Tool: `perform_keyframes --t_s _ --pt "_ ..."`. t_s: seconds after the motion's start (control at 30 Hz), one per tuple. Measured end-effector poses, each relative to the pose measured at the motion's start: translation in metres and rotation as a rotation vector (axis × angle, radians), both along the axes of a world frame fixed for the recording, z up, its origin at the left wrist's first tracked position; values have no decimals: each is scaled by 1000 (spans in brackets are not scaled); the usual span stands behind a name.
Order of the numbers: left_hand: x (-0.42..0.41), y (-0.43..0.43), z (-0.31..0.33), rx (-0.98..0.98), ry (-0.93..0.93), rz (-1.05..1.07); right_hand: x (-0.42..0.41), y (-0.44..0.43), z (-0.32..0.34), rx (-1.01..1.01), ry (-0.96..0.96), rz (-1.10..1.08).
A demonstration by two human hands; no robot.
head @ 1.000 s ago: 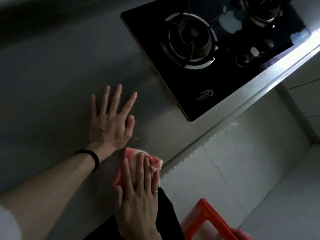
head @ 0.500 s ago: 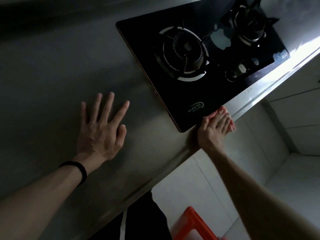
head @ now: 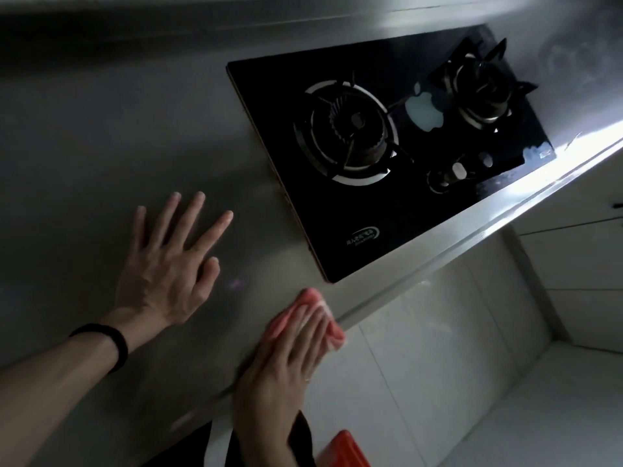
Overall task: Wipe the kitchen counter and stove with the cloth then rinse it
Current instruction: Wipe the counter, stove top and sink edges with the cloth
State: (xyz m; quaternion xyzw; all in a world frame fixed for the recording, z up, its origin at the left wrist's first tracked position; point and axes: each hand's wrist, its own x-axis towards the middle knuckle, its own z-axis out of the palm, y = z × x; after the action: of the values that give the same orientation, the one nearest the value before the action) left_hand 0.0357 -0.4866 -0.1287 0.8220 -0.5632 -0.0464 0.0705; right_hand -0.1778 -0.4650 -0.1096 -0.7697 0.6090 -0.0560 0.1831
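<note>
Pretty dim overall, the counter [head: 101, 129] goes almost black toward 10 o'clock. Light comes from around 3 o'clock, with hard glare on the counter's front edge and pale reflections on the stove [head: 337, 214] glass. The right hand [head: 279, 375] and cloth [head: 285, 316] are motion-smeared, and straight lines bow near the edges

Head cam, steep down, close over counter [head: 101, 136].

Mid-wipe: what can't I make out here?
Head view only.
Pink cloth: mostly under the right hand, motion-blurred.
Orange plastic object: cut off by the bottom edge.
Black glass gas stove, knobs: too dark and small to read.
Grey counter, far side: in shadow, dirt cannot be judged.
</note>
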Motion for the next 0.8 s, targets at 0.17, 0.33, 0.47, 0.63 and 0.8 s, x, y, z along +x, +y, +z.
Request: perform_keyframes --t_s 0.17,0.33,0.47,0.63,0.8 --pt "2 1 -11 -19 -58 3 -35 -13 -3 -68 25 226" --pt "1 -3 -15 -31 -42 16 -79 -127 -9 -79 -19 96" --pt "-18 -25 2 -81 111 157 -113 -237 2 -25 -39 -54" --pt "-47 -95 17 -66 164 234 -153 -346 21 28 -45 -168" --pt "-43 -151 7 -28 181 511 -168 -378 30 103 -139 -185"
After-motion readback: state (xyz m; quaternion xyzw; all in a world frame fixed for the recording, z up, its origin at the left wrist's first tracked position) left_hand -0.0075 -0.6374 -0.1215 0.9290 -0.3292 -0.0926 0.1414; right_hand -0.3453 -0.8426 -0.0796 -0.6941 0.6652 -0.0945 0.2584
